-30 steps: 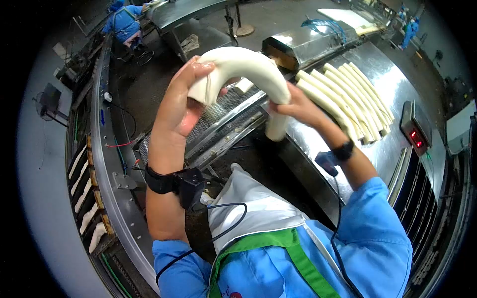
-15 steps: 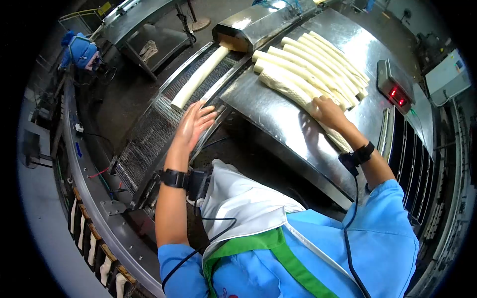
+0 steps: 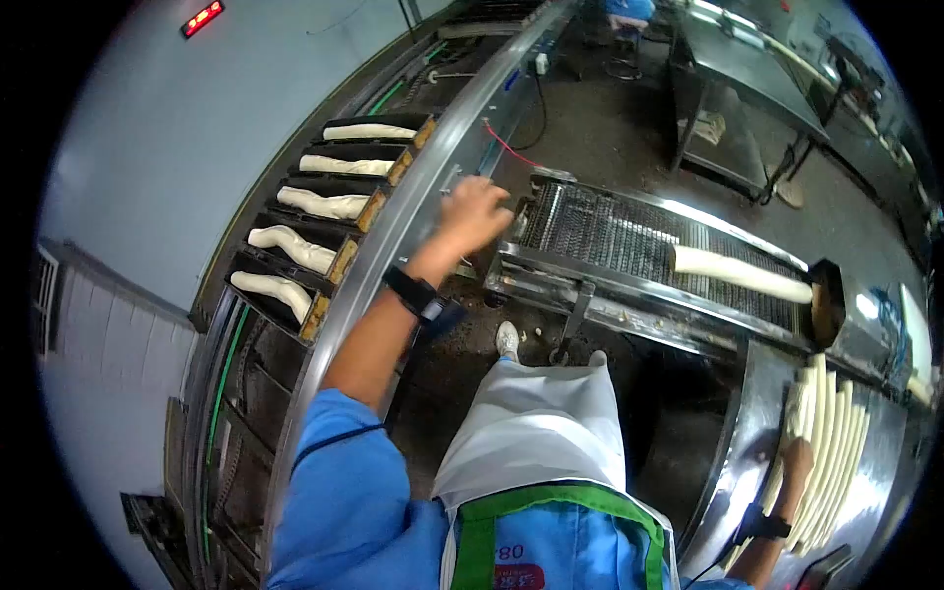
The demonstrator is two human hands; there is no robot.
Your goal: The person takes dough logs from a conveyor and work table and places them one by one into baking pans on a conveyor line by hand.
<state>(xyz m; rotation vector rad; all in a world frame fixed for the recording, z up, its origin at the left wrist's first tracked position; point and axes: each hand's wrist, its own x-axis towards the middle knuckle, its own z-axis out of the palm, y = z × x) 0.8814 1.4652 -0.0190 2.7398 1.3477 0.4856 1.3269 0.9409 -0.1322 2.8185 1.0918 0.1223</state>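
My left hand (image 3: 474, 211) is raised beside the metal rail (image 3: 408, 167), slightly blurred, its fingers loosely bent and apart with nothing in them. At the lower right my right hand (image 3: 798, 458) grips the nearest of several long, pale dough rolls (image 3: 831, 452), which lie side by side on a steel table (image 3: 723, 472). My fingertips there are small and partly hidden. A single dough roll (image 3: 742, 272) lies on the mesh conveyor belt (image 3: 605, 228), at the mouth of a metal housing (image 3: 865, 305).
Beyond the rail, several dark tins (image 3: 334, 184) hold long dough pieces. A steel workbench (image 3: 752, 69) stands at the back right. A person in blue (image 3: 629, 12) is at the far top. The scale (image 3: 824, 568) sits at the bottom right edge.
My view has turned left, toward the tins. My left hand has moved from beside the belt to the rail. The right hand has stayed at the dough rolls.
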